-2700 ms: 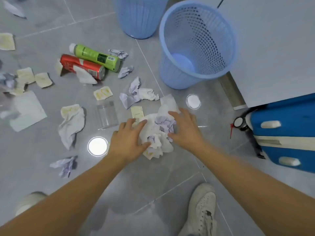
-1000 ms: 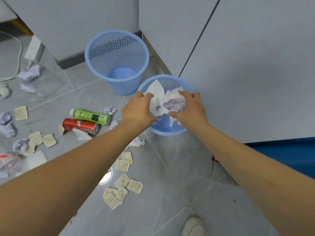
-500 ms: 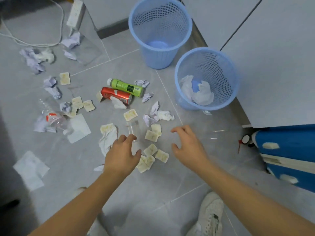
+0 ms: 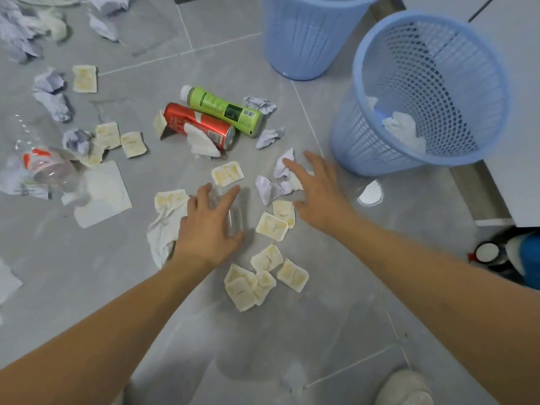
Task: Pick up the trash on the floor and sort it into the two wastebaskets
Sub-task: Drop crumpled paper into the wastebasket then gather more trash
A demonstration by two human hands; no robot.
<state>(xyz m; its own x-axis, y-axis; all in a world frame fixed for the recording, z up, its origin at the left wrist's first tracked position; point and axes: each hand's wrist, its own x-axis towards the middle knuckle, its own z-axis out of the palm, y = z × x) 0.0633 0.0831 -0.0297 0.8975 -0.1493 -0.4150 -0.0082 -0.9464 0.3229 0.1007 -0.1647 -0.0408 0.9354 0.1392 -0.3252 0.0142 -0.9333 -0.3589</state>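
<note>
Trash lies scattered on the grey tiled floor. My left hand (image 4: 209, 226) rests over a small clear plastic container (image 4: 235, 213), index finger and thumb apart on either side of its top. My right hand (image 4: 320, 194) is open, fingers spread above crumpled purple-white paper (image 4: 277, 178). Several yellowish square wrappers (image 4: 264, 277) lie between my arms. A green bottle (image 4: 223, 111) and a red can (image 4: 198, 127) lie side by side farther off. The near blue wastebasket (image 4: 365, 147) holds white tissue (image 4: 404, 131). A second blue wastebasket (image 4: 304, 39) stands behind it.
A crumpled white tissue (image 4: 163, 226) lies left of my left hand. A clear bottle with a red label (image 4: 43, 168) and more paper balls sit at the far left. A white lid (image 4: 371, 194) lies by the near basket. A blue case (image 4: 530, 258) stands at right; my shoe (image 4: 406, 387) is below.
Both hands carried a bundle of tissue to the near basket and dropped it in. They have since come back down to the floor, left onto the clear container, right toward crumpled paper.
</note>
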